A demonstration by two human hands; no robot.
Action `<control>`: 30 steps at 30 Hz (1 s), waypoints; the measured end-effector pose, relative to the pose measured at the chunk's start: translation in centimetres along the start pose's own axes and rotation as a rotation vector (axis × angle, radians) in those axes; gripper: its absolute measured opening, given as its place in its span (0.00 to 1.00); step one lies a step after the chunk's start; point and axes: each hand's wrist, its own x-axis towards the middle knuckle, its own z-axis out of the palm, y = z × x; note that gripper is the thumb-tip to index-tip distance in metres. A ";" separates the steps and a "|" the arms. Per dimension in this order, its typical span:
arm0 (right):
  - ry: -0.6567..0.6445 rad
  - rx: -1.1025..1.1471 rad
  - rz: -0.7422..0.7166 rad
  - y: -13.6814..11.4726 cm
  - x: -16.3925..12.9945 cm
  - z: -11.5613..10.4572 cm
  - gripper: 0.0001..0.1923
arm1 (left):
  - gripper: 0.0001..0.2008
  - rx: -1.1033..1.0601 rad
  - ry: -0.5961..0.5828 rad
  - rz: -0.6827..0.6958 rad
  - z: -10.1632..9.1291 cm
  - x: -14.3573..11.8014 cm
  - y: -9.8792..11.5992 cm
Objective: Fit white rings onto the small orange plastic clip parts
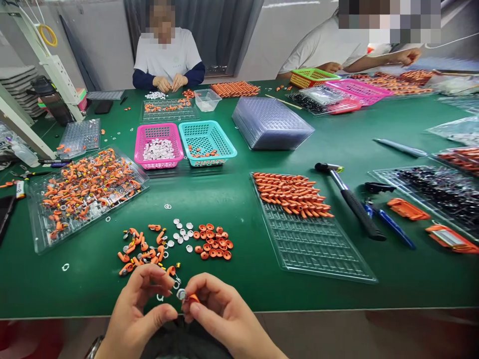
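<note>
Close to the table's front edge, my right hand (224, 311) pinches a small orange plastic piece (193, 298) with a round silver-grey end pointing left. My left hand (136, 304) is beside it, thumb and fingers apart, with nothing visible between them. Just beyond lie loose curved orange parts (144, 244), some with yellow and metal bits. Small white discs (183, 232) and a group of round orange caps (212, 242) are to their right. A few white rings (160, 297) lie near my left fingers.
At left, a clear tray (35, 234) carries orange parts; another tray (318, 249) at right is partly filled. Pink (140, 149) and turquoise baskets (232, 149) stand beyond, near stacked trays (271, 124). A hammer (355, 209) lies right. Two people sit across the table.
</note>
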 end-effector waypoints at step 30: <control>0.243 -0.403 -0.124 -0.1 -2.0 -4.2 0.16 | 0.11 1.032 -0.557 0.479 3.6 11.8 0.6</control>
